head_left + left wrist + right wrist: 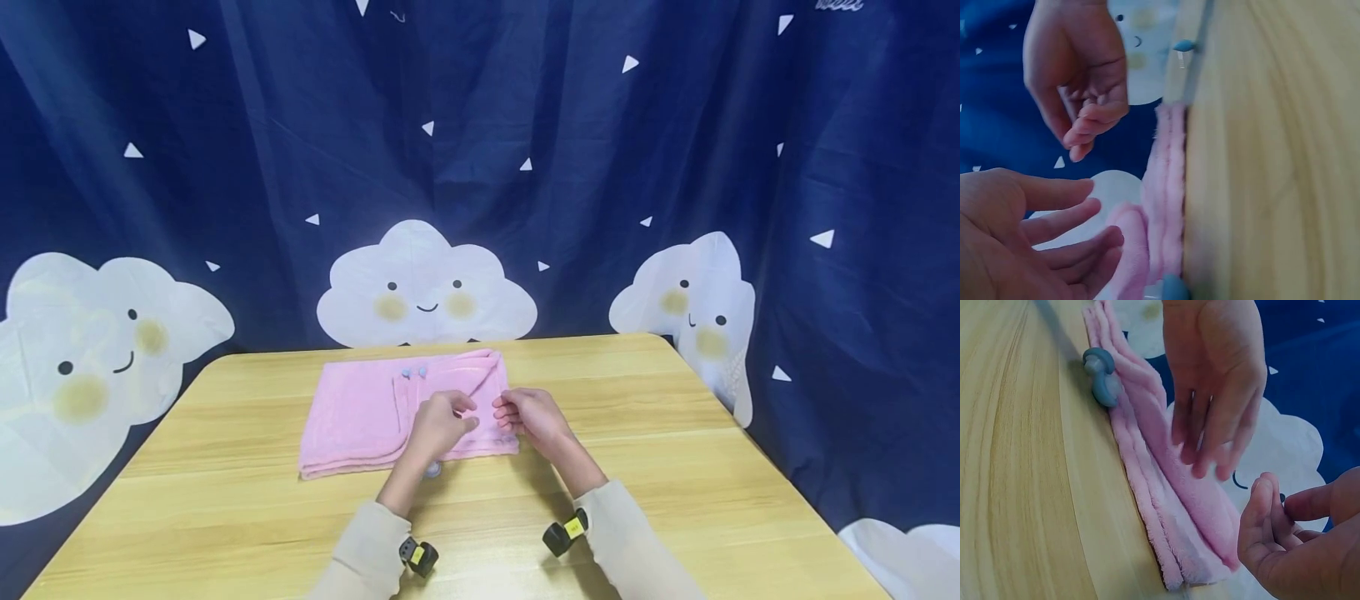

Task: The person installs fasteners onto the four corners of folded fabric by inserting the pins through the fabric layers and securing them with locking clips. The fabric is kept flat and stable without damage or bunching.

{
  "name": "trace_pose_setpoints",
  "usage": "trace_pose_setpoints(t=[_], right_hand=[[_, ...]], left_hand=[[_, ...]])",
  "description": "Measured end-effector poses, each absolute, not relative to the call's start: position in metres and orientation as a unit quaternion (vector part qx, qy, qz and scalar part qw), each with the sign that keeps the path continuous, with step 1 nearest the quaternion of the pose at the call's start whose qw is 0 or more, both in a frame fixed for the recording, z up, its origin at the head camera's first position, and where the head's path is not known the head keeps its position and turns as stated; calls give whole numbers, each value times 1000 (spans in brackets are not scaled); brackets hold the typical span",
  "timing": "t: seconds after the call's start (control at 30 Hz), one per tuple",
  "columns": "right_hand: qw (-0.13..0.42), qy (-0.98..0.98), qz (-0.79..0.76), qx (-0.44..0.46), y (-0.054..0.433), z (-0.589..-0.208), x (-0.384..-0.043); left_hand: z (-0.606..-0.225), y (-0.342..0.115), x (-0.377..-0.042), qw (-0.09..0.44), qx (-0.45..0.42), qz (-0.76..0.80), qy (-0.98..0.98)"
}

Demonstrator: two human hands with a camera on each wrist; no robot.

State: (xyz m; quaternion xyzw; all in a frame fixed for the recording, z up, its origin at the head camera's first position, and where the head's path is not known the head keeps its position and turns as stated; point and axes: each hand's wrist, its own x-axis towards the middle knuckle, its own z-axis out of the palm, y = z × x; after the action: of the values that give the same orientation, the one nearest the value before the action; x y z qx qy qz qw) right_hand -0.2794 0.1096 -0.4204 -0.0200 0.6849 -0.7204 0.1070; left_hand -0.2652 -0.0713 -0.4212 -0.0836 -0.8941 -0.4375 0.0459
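Observation:
A folded pink plush cloth [360,408] lies on the wooden table, its right part layered with a slanting fold. My left hand [442,425] hovers over its middle, fingers loosely bent with nothing between them. By the cloth's right edge is my right hand [531,414], fingers loosely curled, with no object seen in it. In the right wrist view, the left hand [1216,381] and right hand [1310,540] both appear apart from the cloth [1147,481]. Blue-grey round-capped pieces [1102,361] sit at the cloth's near edge. Two small blue pieces [414,372] show on its far part.
The light wooden table [247,533] has rounded far corners. Behind it hangs a dark blue curtain [480,100] with white clouds and triangles. A black device with a yellow label [566,533] is strapped on the right wrist, and a similar one [418,557] on the left.

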Motion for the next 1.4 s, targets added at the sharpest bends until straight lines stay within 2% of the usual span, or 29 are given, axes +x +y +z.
trace_pose_setpoints(t=[0.2, 0.4, 0.87, 1.17, 1.4], right_hand=[[115, 689, -715, -25, 110, -422, -280], [115, 690, -714, -27, 109, -422, -279], [119, 718, -685, -36, 109, -421, -277], [180, 763, -616, -78, 116, -419, -276], [114, 808, -571, -91, 119, -424, -277]], left_hand=[[-427, -70, -263, -27, -99, -361, -927], [-431, -71, -266, -45, -101, -328, -938], [-435, -78, -268, 5, -98, -362, -927], [-432, -82, -271, 59, -68, -379, -921], [-427, -83, -268, 41, -74, -380, -921]])
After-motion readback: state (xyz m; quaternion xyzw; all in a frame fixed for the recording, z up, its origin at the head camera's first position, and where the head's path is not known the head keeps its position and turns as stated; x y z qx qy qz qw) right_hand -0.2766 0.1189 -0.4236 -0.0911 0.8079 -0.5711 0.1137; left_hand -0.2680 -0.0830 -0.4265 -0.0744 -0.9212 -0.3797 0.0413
